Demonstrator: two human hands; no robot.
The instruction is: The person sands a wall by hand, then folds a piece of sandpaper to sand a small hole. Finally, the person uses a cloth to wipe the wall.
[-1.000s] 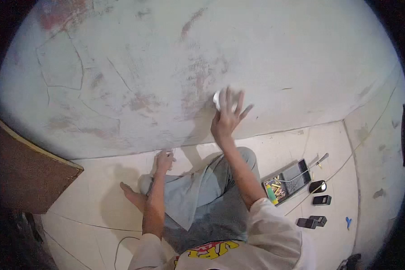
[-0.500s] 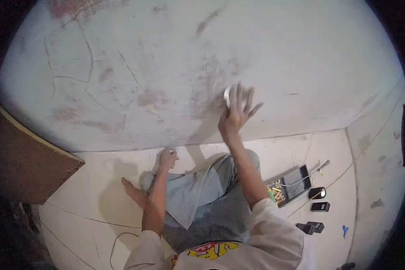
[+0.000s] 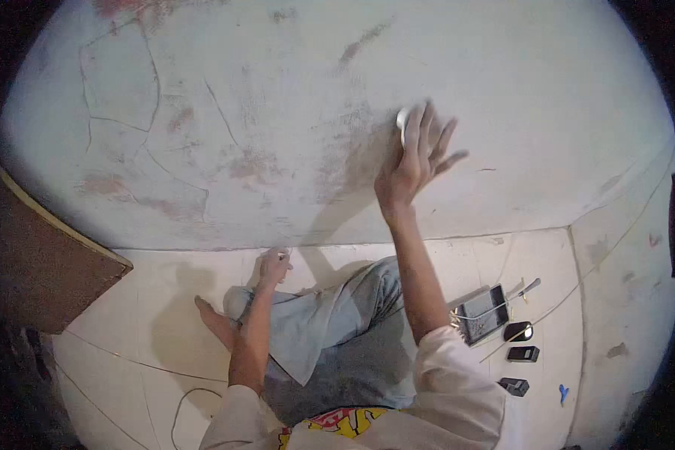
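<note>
A scuffed, pale wall (image 3: pixel 292 82) filled the upper view, marked with reddish patches and crack-like lines. Below it spread the cream floor (image 3: pixel 127 315), with a brown board (image 3: pixel 49 255) at the left and an open black case (image 3: pixel 478 324) beyond the right arm. The right hand (image 3: pixel 411 169) was up at the wall, fingers spread; the left hand (image 3: pixel 275 268), loosely curled, was low beside the wall's foot, and whether it pinched anything could not be told. A white piece (image 3: pixel 403 124), its exact kind unclear, was held beneath the right hand's index-finger side, against the wall. The step in hand looked like rubbing the surface; the next move probably called for steady, flat pressure across the rough marks nearby.
</note>
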